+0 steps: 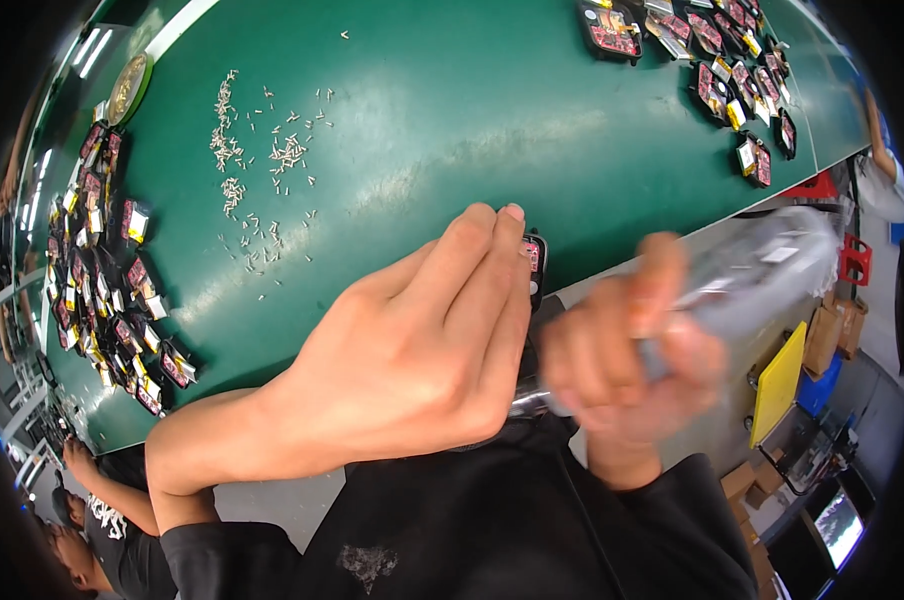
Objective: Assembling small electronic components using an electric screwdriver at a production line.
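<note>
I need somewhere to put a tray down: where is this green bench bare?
The green bench top is bare in its middle, between the scattered small silver metal pins and the far-right black-and-red modules. The left edge is crowded with similar black-and-red modules.

A dark green surface (452, 110) fills the upper part of the frame, its near edge curving from lower left to right. At upper left of centre lies a loose scatter of small pale metal pins (262, 165). Along the left edge sits a dense cluster of small black-and-pink parts (107, 300). A second group of the same parts (722, 60) lies at upper right. A round gold-coloured disc (129, 88) rests at far upper left.
</note>
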`<state>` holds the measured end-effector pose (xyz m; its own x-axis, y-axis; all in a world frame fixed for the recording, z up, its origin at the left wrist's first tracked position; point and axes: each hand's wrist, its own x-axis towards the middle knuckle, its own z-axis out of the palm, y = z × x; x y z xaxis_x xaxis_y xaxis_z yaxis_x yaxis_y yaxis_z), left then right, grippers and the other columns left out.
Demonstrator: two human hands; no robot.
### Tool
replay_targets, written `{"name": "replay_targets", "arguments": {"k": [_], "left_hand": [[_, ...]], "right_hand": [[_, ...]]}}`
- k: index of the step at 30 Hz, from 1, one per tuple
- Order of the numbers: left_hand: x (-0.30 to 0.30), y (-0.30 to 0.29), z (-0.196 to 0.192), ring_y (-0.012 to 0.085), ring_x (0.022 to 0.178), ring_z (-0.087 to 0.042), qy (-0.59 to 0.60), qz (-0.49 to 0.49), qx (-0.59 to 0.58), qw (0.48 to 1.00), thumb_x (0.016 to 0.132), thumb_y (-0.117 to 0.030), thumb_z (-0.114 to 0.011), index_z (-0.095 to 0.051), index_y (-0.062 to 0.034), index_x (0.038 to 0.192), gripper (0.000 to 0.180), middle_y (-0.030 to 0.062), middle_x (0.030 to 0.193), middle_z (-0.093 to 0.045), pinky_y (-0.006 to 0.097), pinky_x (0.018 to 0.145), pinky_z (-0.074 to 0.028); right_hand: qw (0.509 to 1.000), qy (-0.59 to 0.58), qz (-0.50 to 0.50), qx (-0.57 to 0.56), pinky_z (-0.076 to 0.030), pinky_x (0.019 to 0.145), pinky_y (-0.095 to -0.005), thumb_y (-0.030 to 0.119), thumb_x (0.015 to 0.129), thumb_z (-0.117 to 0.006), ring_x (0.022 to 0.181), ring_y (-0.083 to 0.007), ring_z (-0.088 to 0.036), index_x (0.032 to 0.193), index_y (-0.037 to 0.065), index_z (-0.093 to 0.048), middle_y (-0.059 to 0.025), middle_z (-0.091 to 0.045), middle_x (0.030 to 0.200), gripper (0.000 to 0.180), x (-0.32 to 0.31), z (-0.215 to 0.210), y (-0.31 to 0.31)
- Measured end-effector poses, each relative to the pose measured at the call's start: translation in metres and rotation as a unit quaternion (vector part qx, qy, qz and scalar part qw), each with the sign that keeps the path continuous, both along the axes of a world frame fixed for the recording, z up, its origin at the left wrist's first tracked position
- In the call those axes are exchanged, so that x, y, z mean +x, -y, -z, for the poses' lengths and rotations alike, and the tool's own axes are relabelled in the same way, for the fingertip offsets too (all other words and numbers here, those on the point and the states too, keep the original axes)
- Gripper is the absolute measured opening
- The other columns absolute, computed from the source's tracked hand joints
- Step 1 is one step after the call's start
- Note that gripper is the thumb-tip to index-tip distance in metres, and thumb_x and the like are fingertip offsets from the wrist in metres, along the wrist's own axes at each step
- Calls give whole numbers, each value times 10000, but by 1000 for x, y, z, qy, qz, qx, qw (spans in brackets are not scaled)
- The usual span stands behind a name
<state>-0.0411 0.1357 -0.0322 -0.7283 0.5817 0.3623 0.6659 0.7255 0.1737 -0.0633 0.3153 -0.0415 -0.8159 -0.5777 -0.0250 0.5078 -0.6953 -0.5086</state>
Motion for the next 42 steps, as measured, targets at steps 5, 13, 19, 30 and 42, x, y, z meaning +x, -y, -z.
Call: {"name": "replay_targets", "arguments": {"k": [5,13,19,30,42], "left_hand": [[7,0,-2,352,940,-619,20,-6,-23,1000,593,36,-648,-603,177,959,395,278,1045,-605,354,687,-572],[5,-1,4,329,896,-642,-39,-8,-58,998,637,32,-673,-635,168,900,299,260,994,-635,333,708,-572],[5,-1,9,322,873,-649,-50,-12,-41,998,624,31,-682,-638,161,862,275,255,971,-644,328,696,-573],[3,-6,6,343,865,-635,-55,2,-20,998,437,5,-535,-621,164,821,424,288,960,-629,354,723,-572],[16,8,-1,332,1063,-546,24,-12,84,996,709,-70,-585,-579,150,971,342,262,1086,-570,346,836,-504]], "right_hand": [[984,-169,42,24,-379,492,-274,167,919,-462,421,-96,-415,957,42,-443,-2,-417,535,131,-52,-38,-19],[969,-233,43,68,-350,537,-267,186,930,-418,452,-95,-390,996,19,-491,16,-397,549,193,-76,-28,-9],[970,-221,48,86,-348,523,-264,195,928,-424,440,-93,-384,971,31,-482,17,-398,547,179,-76,-24,-5],[955,-286,6,76,-373,495,-259,217,928,-418,421,-85,-372,838,101,-399,28,-389,522,149,-75,-28,2],[948,-317,-3,25,-304,344,-226,172,906,-522,328,-59,-274,841,81,-376,27,-332,471,184,-71,-35,22]]}}
